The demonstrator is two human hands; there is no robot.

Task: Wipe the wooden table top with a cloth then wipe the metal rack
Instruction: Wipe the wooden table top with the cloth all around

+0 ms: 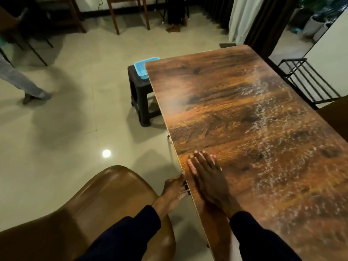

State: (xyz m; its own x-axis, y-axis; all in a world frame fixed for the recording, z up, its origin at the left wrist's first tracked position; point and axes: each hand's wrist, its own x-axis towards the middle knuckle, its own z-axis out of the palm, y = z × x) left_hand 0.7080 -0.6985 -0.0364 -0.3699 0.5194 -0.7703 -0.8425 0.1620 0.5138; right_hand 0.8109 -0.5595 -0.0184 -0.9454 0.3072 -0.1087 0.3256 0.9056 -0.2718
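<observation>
Both my grips are at the left edge of the tabletop (222, 102), on the side near me. My right grip (209, 178) lies flat on the wood with the fingers straight and together, so it is open and holds nothing that I can see. My left grip (173, 191) is just beside it, against the edge of the board. Its fingertips go toward the underside, and I cannot tell if they really clasp the edge or only touch it.

I see no cloth anywhere, not at my palm and not on the wood. Wet streaks (263, 113) run along the right half of the tabletop, from the far end down toward my sleeve, and the left half looks dry. So I judge that the first step, wiping the wood, is in hand but not finished. The metal rack (308, 80) stands past the right side of the tabletop, well apart from both grips, and its turn comes after.

For the next move I need a cloth first. Maybe one is in the blue tray (144, 68) on the black stool (140, 98) at the far left corner, but I cannot see inside. Then I must pass over the wet streaks, reaching across the whole width, with a brown chair (105, 194) close at my left.
</observation>
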